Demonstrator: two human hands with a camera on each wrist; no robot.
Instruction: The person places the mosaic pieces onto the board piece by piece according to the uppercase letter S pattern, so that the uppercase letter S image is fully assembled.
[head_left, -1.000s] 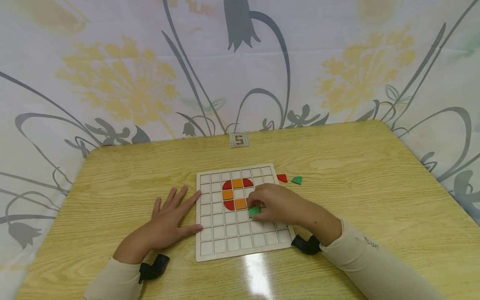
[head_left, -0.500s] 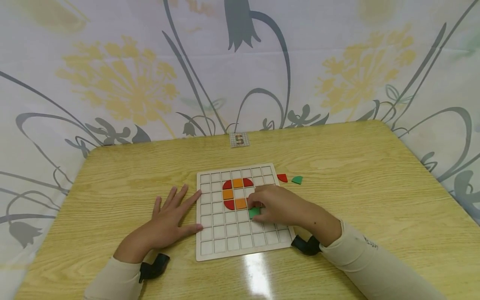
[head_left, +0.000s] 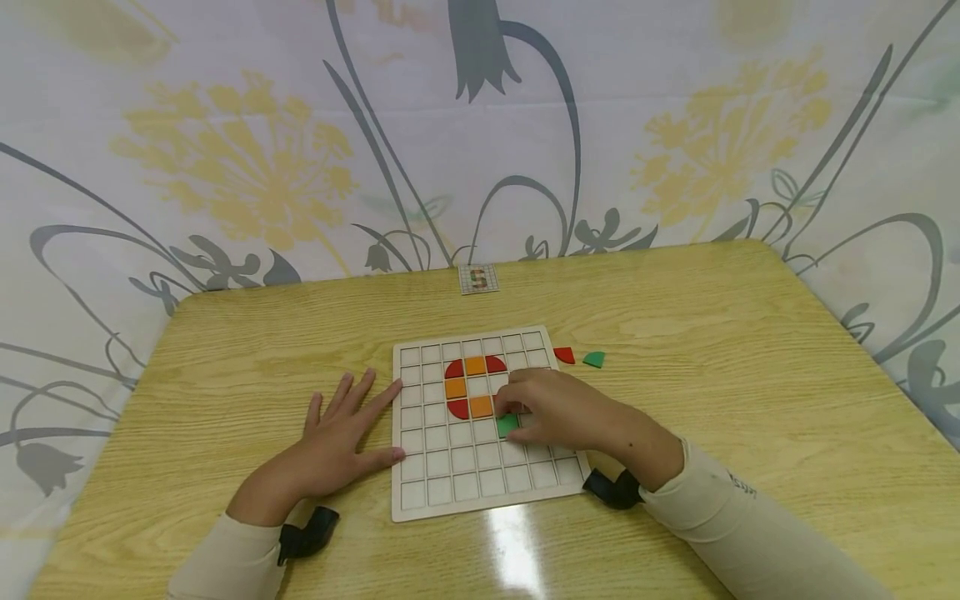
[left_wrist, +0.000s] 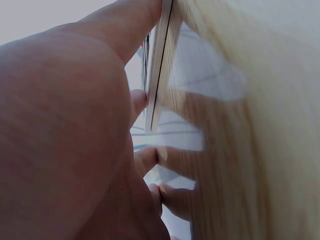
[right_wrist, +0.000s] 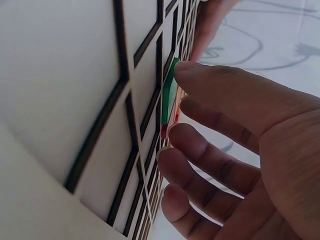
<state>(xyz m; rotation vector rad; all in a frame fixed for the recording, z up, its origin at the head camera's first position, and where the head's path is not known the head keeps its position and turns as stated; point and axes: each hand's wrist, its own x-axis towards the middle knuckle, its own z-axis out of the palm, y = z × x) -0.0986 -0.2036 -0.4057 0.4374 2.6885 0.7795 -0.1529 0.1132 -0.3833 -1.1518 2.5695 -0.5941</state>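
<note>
A white grid board point(head_left: 450, 487) lies on the table, with red quarter-circle tiles point(head_left: 458, 409) and orange square tiles point(head_left: 456, 388) set in its cells. My right hand point(head_left: 558, 410) is over the board's middle, thumb and index finger on a green tile point(head_left: 507, 427). In the right wrist view the green tile point(right_wrist: 170, 92) stands slightly proud of its cell, the thumb tip at its edge. Part of a red tile is hidden under the fingers. Flat on the table, my left hand point(head_left: 330, 446) has its fingers spread, thumb and index finger touching the board's left edge.
Right of the board's far corner lie a loose red quarter-circle tile point(head_left: 565, 356) and a green one point(head_left: 594, 359). A small pattern card point(head_left: 478, 279) showing an S-like figure lies at the table's back edge, before a flower-printed cloth point(head_left: 420, 150).
Almost nothing differs. My right hand stays at the green tile with only a slight shift of the fingers; my left hand and the board keep their places.
</note>
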